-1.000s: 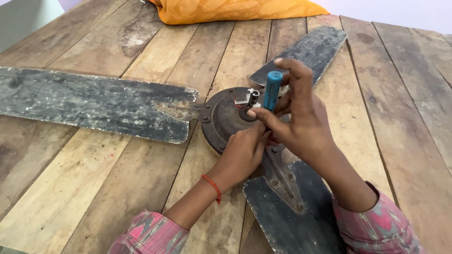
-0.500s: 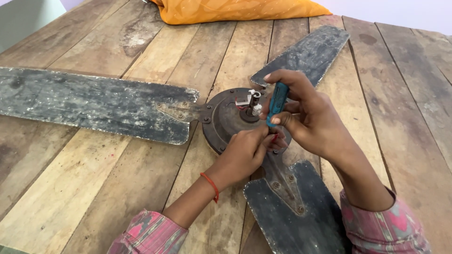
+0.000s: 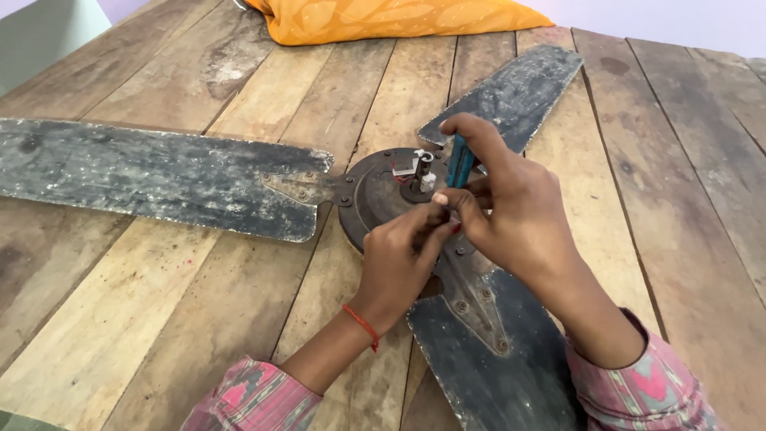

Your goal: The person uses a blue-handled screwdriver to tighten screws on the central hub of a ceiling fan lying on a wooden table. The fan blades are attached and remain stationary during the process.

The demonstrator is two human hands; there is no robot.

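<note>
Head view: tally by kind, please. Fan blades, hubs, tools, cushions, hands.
Fan blades: 3 (left, upper right, lower)
Fan hub: 1
Blue-handled screwdriver: 1
Orange cushion: 1
Hands: 2 (left hand, right hand)
Total: 8

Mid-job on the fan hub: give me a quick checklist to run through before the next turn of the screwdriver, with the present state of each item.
1. Right hand grips the blue-handled screwdriver: ok, fingers wrapped round the handle.
2. Left hand steadies the work near the tip: ok, its fingers meet the right hand at the hub.
3. Tip seated in a screw: cannot tell, fingers hide it.
4. Fan lies flat on the wooden table: ok, all three blades rest on the planks.
5. Screws on the near blade bracket in place: ok, several heads visible.
6. Orange cushion away from the hands: ok.
</note>
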